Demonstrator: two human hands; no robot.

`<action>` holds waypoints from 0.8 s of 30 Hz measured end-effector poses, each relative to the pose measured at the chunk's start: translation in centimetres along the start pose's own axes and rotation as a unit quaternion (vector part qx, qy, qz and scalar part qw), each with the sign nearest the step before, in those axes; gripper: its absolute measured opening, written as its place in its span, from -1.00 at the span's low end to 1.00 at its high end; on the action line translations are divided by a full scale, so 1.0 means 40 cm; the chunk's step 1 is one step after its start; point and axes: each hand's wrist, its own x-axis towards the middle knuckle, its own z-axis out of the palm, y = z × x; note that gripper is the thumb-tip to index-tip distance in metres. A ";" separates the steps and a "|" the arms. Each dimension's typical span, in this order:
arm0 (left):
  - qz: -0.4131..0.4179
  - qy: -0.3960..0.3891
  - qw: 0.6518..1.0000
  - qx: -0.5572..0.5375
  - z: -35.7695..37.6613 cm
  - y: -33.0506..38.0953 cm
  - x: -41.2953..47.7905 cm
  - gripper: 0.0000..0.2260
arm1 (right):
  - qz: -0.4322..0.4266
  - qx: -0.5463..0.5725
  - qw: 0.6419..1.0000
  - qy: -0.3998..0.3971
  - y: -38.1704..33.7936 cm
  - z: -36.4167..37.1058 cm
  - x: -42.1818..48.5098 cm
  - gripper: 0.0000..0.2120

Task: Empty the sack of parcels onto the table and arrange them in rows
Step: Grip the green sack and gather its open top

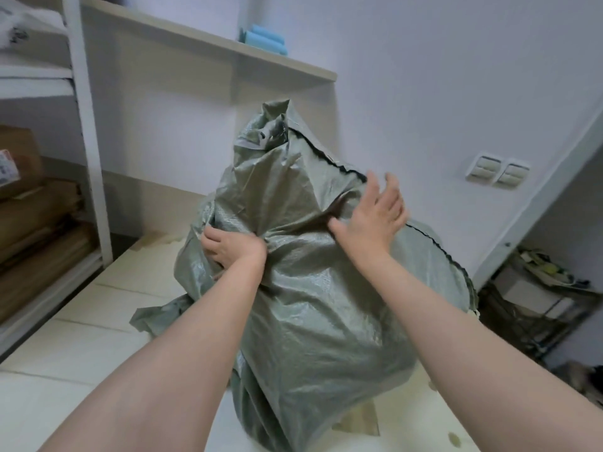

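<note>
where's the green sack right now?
Head view, centre: green sack stands on the table, left hand gripping its left side, right hand spread by its stitched seam.

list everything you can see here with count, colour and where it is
sack: one, grey-green woven, bulging, upright on the table, centre
table: one, cream, under the sack
shelf: one, beige, on the back wall
blue rolls: small stack, light blue, on the shelf
wall switches: two, off-white, on the wall at right
white rack: one, white, left edge
cardboard boxes: several, brown, stacked in the white rack
wire cart: one, dark, lower right, holding clutter
left hand: one, grips a fold on the sack's left side
right hand: one, fingers spread, at the sack's upper right seam
</note>
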 end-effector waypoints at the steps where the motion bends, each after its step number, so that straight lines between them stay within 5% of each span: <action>1: -0.018 0.002 1.000 -0.004 -0.002 -0.002 0.007 -0.25 | 0.049 0.003 0.997 -0.068 0.010 0.008 0.018 -0.01; 4: -0.093 -0.012 0.995 0.038 -0.021 -0.025 0.051 -0.31 | 0.045 0.128 0.968 -0.213 0.025 0.041 0.048 -0.17; 9: -0.085 -0.033 0.996 0.010 -0.090 -0.110 0.143 -0.62 | -0.093 0.186 0.954 -0.215 -0.130 0.058 0.024 -0.62; 14: -0.180 -0.015 0.983 -0.020 -0.188 -0.228 0.262 -0.65 | -0.208 0.096 0.935 -0.271 -0.283 0.151 -0.032 -0.57; 21: -0.217 0.005 0.974 -0.060 -0.274 -0.352 0.315 -0.61 | -0.257 0.030 0.942 -0.214 -0.400 0.246 -0.115 -0.23; 24: -0.277 -0.024 0.936 -0.216 -0.265 -0.405 0.336 -0.31 | -0.265 0.019 0.944 -0.197 -0.413 0.261 -0.110 -0.29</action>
